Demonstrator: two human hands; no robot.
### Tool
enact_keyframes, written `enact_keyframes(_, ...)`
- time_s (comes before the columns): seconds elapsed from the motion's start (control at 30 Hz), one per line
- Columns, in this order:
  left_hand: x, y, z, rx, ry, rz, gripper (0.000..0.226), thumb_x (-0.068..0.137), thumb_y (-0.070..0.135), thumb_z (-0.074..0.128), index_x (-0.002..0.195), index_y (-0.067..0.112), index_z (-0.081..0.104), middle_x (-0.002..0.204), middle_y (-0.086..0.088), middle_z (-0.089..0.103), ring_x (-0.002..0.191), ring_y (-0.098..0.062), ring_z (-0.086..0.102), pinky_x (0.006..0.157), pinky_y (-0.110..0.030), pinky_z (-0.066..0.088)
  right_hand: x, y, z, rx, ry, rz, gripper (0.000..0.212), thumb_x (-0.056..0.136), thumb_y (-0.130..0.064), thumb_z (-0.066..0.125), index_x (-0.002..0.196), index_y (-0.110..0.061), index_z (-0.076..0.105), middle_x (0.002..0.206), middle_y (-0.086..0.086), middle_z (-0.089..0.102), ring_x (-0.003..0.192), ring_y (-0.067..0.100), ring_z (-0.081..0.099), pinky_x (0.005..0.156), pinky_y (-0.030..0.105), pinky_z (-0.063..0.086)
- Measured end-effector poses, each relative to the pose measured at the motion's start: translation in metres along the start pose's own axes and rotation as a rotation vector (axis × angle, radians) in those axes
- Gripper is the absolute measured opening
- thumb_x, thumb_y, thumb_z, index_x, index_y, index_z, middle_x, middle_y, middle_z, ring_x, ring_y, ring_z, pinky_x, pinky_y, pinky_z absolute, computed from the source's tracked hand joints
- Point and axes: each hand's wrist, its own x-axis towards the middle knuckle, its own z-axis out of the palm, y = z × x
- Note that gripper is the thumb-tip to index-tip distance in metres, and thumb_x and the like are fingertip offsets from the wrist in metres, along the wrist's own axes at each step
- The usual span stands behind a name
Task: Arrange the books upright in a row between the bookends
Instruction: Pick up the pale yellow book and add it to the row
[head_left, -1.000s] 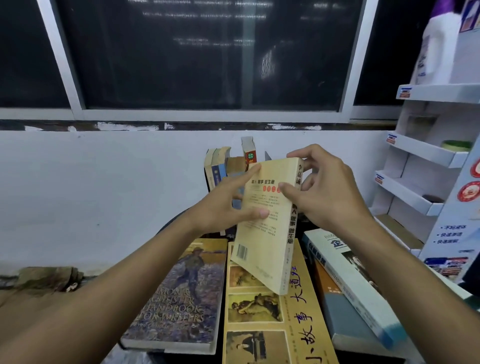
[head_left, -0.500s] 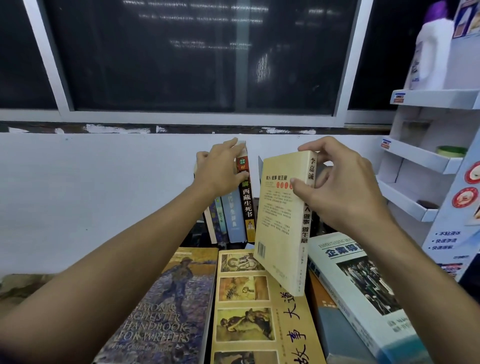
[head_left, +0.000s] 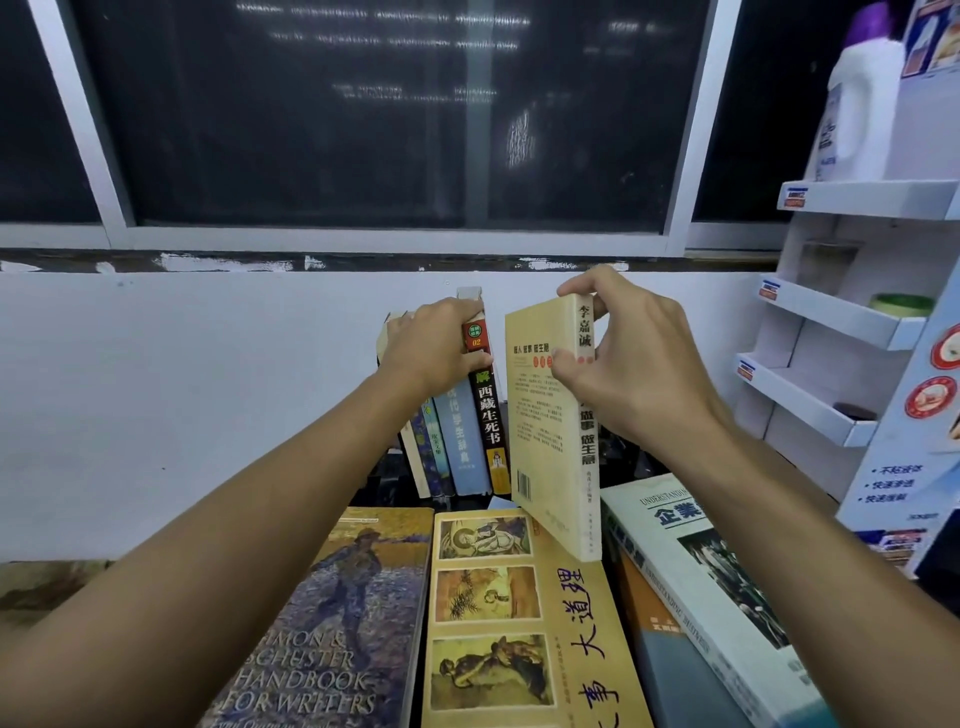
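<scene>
Several books stand upright in a row (head_left: 462, 441) against the white wall, leaning slightly left. My left hand (head_left: 434, 348) rests over their tops, fingers curled around the upper edges. My right hand (head_left: 628, 364) grips a cream-yellow paperback (head_left: 550, 431) by its spine near the top, holding it upright just right of the row's black-spined book (head_left: 488, 415). Its lower corner hangs above the flat books. The bookends are hidden behind the books and hands.
Flat in front lie a writers' handbook (head_left: 332, 623), a yellow picture book (head_left: 519, 623) and a white and blue business book (head_left: 717, 597) stacked on others. A white display shelf (head_left: 831, 322) with a bottle (head_left: 862, 104) stands at right. A window fills the wall above.
My left hand let go of the paperback and moved up onto the tops of the standing books. My right hand carried the paperback forward and turned it more upright beside the row.
</scene>
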Motion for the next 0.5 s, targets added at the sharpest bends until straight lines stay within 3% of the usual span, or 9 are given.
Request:
enact_keyframes(0.2, -0.003, 0.000, -0.001, -0.080, -0.014, 0.012, 0.039, 0.085, 0.035, 0.078, 0.121, 0.028, 0.065, 0.122, 0.002, 0.067, 0.099, -0.020, 0.066, 0.087, -0.044, 0.056, 0.012, 0.000, 0.018, -0.029, 0.011, -0.043, 0.042, 0.085, -0.018, 0.074, 0.119, -0.024, 0.051, 0.107, -0.004, 0.063, 0.090, 0.018, 0.061, 0.071, 0.036, 0.054)
enact_keyframes(0.33, -0.001, 0.000, -0.002, -0.038, -0.011, 0.026, 0.037, 0.085, 0.035, 0.077, 0.118, 0.026, 0.065, 0.118, 0.002, 0.068, 0.099, -0.020, 0.064, 0.085, -0.041, 0.055, 0.021, 0.000, 0.031, -0.095, 0.012, -0.054, 0.042, 0.087, -0.021, 0.072, 0.123, -0.025, 0.049, 0.109, -0.008, 0.058, 0.089, 0.013, 0.052, 0.056, 0.021, 0.035)
enact_keyframes(0.5, 0.000, -0.001, 0.002, -0.005, -0.011, 0.030, 0.039, 0.085, 0.038, 0.076, 0.119, 0.028, 0.062, 0.122, 0.002, 0.067, 0.103, -0.022, 0.065, 0.088, -0.044, 0.054, 0.024, 0.004, 0.050, -0.009, 0.050, -0.081, 0.041, 0.085, -0.016, 0.074, 0.120, -0.021, 0.053, 0.110, -0.002, 0.063, 0.089, 0.016, 0.058, 0.067, 0.027, 0.042)
